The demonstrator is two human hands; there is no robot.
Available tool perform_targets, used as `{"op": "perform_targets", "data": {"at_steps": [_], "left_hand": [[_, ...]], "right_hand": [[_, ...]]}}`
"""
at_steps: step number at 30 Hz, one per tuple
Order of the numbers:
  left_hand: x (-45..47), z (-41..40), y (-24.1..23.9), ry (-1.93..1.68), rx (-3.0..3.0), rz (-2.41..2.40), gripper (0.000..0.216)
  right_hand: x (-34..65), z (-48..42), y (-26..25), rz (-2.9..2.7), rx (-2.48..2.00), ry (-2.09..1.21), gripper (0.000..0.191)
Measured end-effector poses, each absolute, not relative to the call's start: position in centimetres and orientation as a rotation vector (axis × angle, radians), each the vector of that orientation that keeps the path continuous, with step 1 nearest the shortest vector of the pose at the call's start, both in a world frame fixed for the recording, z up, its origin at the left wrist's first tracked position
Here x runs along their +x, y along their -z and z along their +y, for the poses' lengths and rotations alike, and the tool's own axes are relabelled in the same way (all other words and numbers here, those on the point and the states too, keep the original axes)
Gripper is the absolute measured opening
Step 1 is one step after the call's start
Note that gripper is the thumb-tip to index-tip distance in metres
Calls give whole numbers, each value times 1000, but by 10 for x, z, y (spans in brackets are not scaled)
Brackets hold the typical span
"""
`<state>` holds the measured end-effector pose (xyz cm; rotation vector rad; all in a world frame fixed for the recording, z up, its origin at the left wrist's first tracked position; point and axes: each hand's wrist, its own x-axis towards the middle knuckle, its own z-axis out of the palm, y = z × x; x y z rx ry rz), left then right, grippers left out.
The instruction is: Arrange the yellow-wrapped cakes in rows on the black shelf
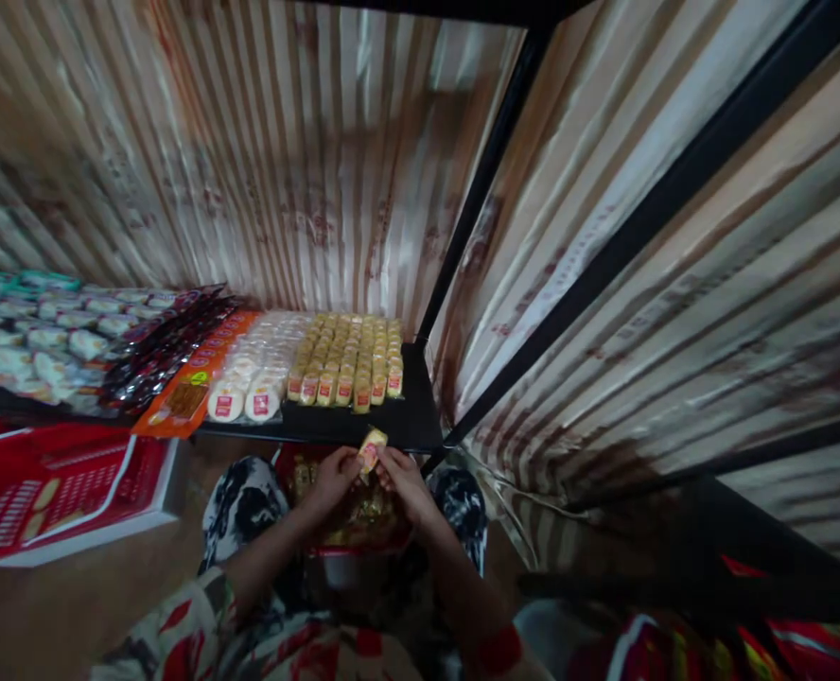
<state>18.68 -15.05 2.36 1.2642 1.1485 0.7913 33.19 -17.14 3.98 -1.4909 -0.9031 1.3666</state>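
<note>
Between my two hands, just in front of the black shelf's edge, is a small yellow wrapped snack pack with a red label. The fingers of my left hand pinch it from one side. My right hand grips its other side. Beneath them, between my knees, sits a red box with more gold-yellow packs in it, partly covered by my forearms. On the shelf beyond stand rows of similar yellow packs.
Left of the yellow rows lie white round packs, an orange packet, dark packets and pale packets. A red printed carton stands below the shelf. Black frame posts and corrugated walls enclose the shelf.
</note>
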Motion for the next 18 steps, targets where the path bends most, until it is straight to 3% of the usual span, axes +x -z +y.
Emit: {"op": "perform_targets", "data": {"at_steps": [6,8,13,18], "left_hand": [[178,-136,-58,-669,1701,1324,25],[175,-131,-71,-604,1916,1297,23],[176,-114,-92,-499,2233,1088,22],[189,-104,-98,-652,2199,1084,42]], "right_hand": [[341,-175,-55,-1413,-1778,-487,55],[342,-177,-66,-1649,-1727,-357,54],[340,-176,-80,-1895,-1624,-489,50],[342,-161,-61,-1484,-1660,-701,33]]}}
